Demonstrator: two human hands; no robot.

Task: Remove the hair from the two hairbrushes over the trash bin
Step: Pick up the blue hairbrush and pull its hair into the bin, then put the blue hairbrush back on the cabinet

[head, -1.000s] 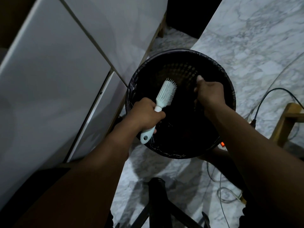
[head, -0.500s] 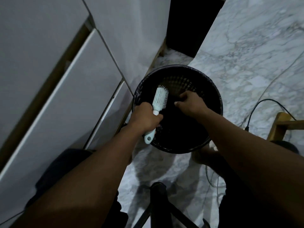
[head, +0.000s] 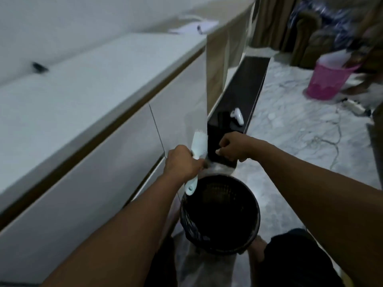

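At the bottom centre of the frame sits the black trash bin (head: 220,214), round and open, with a dark liner bunched at its lower left rim; it stands on the pale marble floor (head: 290,146) between the person's knees. Both bare forearms reach up from the lower corners and meet above the bin's far rim.

The left hand (head: 182,163) is wrapped in a fist around the handle of a light blue-white hairbrush (head: 198,151). The handle's end, with its hanging hole, pokes out below the fist and overlaps the bin's upper left rim, while the bristled head points up toward the middle of the frame, its bristles turned to the right. Just right of the brush head, the right hand (head: 232,149) has its fingers curled and pinched together, close to the bristles; motion blur hides whether it grips any hair or touches them.

Left of the hands runs a white cabinet (head: 83,100) with a flat top. Beyond them lies a low black shelf (head: 244,96) carrying a small white object (head: 238,116); whether this is a second brush cannot be told. In the upper right stands a pink basket (head: 327,81), blurred.
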